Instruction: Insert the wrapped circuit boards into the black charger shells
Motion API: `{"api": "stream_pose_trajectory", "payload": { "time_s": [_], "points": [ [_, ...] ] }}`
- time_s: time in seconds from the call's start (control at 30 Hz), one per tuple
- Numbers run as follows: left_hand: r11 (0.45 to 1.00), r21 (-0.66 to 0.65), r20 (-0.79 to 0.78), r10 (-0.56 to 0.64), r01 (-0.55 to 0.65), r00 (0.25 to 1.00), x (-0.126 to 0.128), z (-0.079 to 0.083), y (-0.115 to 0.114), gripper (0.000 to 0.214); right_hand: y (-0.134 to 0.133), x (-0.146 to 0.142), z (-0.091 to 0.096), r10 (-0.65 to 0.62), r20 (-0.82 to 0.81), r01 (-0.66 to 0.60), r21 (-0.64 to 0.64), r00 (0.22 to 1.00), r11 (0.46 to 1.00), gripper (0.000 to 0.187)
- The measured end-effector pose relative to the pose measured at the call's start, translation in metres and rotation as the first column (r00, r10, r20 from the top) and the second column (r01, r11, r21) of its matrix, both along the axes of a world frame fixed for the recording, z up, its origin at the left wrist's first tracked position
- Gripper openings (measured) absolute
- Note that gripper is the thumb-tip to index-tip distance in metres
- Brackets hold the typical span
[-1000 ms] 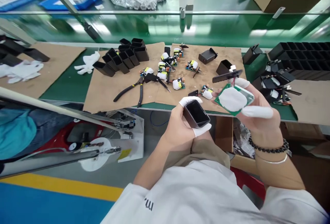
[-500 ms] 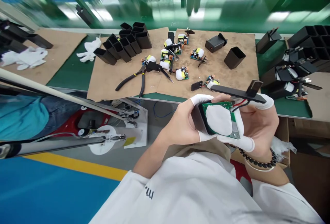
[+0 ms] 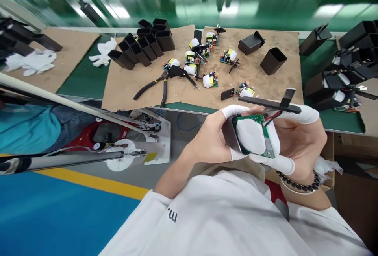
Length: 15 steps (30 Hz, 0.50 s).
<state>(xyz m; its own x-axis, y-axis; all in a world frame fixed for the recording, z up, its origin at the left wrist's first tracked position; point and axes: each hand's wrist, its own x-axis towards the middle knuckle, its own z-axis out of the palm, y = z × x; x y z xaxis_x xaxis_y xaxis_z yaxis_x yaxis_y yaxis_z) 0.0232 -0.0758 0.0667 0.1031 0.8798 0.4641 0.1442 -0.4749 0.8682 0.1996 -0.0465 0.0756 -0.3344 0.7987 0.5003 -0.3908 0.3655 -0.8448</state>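
My left hand is wrapped round a black rectangular plastic housing. Projecting from the housing's open end is a green circuit board with a large white pad on it. My right hand grips the board's outer end between thumb and fingers, and its fingertips wear white covers. Red and black wires run from the board to a flat black end cap lying along the top of the right fingers. A dark upright piece stands on that cap. How deep the board sits is partly hidden.
On the cardboard lie wire cutters, several loose circuit boards and several black housings. More black housings are stacked at the right. White gloves lie left. A person's teal sleeve shows at far left.
The whole view has shifted slightly, with the bench sitting higher in the picture. The end cap on its wires has tilted a little. Both hands keep hold of the housing and board.
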Motion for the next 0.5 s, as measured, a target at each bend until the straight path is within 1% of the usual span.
{"api": "stream_pose_trajectory", "payload": {
  "time_s": [0.07, 0.13, 0.23, 0.33, 0.4, 0.5],
  "points": [
    [0.999, -0.022, -0.005, 0.027, -0.027, 1.0, -0.0001, -0.0016, -0.0006, 0.073, -0.0006, -0.0013, 0.0016, 0.008, 0.027, -0.007, -0.017, 1.0, 1.0, 0.079],
    [0.999, -0.03, 0.019, 0.028, -0.027, 0.999, -0.0001, -0.0025, -0.0008, 0.074, -0.0012, -0.0022, 0.0023, -0.004, 0.053, 0.006, -0.026, 0.999, 1.0, 0.078],
    [1.0, -0.011, 0.054, -0.008, 0.009, 0.998, -0.0005, -0.0019, 0.0005, 0.066, -0.0019, -0.0023, 0.0017, -0.01, 0.051, 0.011, -0.008, 0.999, 1.0, 0.077],
    [0.999, 0.023, 0.082, -0.051, 0.049, 0.995, -0.0006, 0.0002, 0.0023, 0.055, -0.0021, -0.0017, 0.0018, 0.003, 0.074, -0.002, -0.024, 0.997, 1.0, 0.08],
    [0.997, 0.047, 0.101, -0.057, 0.053, 0.993, -0.0005, 0.0011, 0.0033, 0.051, -0.0019, -0.0017, 0.0026, 0.004, 0.094, 0.0, -0.038, 0.996, 0.999, 0.08],
    [0.998, 0.057, 0.095, -0.041, 0.036, 0.995, -0.0006, -0.0002, 0.0041, 0.05, -0.0014, -0.0018, 0.0028, 0.009, 0.082, -0.007, -0.031, 0.997, 0.999, 0.08]
  ]
}}
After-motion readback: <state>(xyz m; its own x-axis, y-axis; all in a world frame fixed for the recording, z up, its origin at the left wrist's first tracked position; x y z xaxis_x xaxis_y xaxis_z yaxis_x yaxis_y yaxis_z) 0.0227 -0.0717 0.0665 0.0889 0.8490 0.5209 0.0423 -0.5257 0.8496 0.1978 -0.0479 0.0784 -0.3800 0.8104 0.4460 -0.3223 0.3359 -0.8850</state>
